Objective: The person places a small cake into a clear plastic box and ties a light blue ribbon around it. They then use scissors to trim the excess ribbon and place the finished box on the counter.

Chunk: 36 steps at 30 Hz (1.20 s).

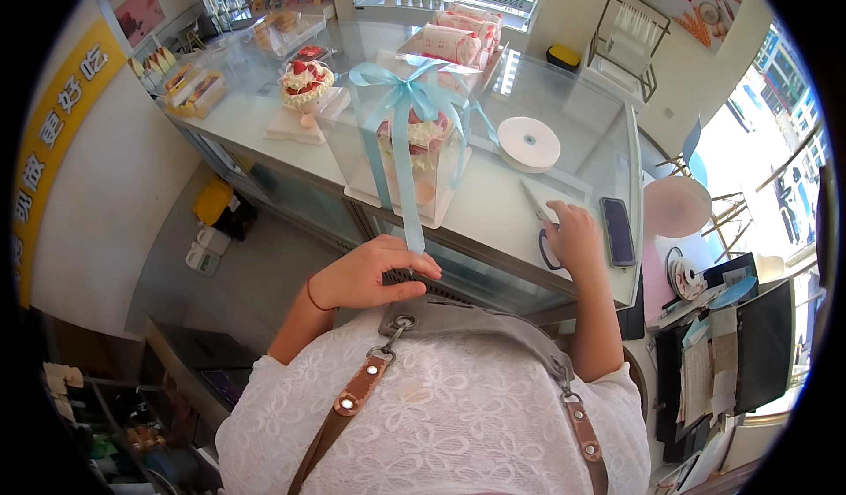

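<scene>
A clear cake box (pixel 342 158) with a decorated cake inside stands near the counter's front edge, tied with a light blue ribbon bow (pixel 404 92). One ribbon tail hangs over the edge to my left hand (pixel 386 273); its end lies at the fingers, and whether they pinch it is unclear. My right hand (pixel 572 234) is at the scissors (pixel 547 247), fingers over their dark handles; how firmly it holds them cannot be told. The scissors' blades point away from me. Behind them lies a white ribbon spool (pixel 529 143).
A smartphone (pixel 618 230) lies right of my right hand on the glass-topped counter (pixel 476 250). At the left stand a second cake (pixel 307 84) and packaged pastries (pixel 195 92). Wrapped rolls (pixel 456 39) sit on a tray behind the box. A monitor (pixel 763 349) stands at the right.
</scene>
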Available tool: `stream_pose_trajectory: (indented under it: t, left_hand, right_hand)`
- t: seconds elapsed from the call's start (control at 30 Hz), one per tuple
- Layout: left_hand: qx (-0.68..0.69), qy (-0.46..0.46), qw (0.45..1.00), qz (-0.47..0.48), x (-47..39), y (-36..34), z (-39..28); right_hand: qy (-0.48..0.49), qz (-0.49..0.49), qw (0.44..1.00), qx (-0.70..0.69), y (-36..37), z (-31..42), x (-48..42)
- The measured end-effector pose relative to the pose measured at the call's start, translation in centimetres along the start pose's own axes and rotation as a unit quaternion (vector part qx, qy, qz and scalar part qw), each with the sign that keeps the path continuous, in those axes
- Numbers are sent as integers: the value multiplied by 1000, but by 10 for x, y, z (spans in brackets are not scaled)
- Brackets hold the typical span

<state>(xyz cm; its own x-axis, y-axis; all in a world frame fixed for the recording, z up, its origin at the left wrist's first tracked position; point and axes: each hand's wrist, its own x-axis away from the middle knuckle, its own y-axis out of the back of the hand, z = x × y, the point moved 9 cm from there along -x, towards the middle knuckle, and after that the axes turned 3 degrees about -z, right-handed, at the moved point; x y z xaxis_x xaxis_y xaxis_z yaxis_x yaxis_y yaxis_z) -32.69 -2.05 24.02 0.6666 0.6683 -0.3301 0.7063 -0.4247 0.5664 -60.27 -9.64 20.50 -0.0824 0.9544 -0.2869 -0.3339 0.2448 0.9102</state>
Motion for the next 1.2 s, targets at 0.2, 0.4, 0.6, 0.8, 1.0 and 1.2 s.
stream_pose_trajectory:
  t: [0.2, 0.4, 0.6, 0.8, 1.0, 1.2]
  left_hand:
    - [29, 34, 999, -19, 24, 2, 5]
    - [154, 39, 987, -25, 58, 16, 5]
    - [192, 72, 973, -106, 91, 36, 19]
    - [218, 89, 963, -133, 95, 43, 31]
    - [251, 72, 955, -142, 88, 51, 43]
    - [279, 56, 944, -165, 81, 66, 53]
  right_hand:
    - [127, -72, 962, -233, 20, 73, -146]
    - [127, 173, 951, -221, -64, 59, -220]
    - [106, 225, 942, -226, -98, 60, -226]
    - [-84, 39, 889, -448, -83, -13, -252]
    - [-399, -148, 603, -675, -89, -134, -206]
    - [-359, -276, 625, -636, -21, -201, -173]
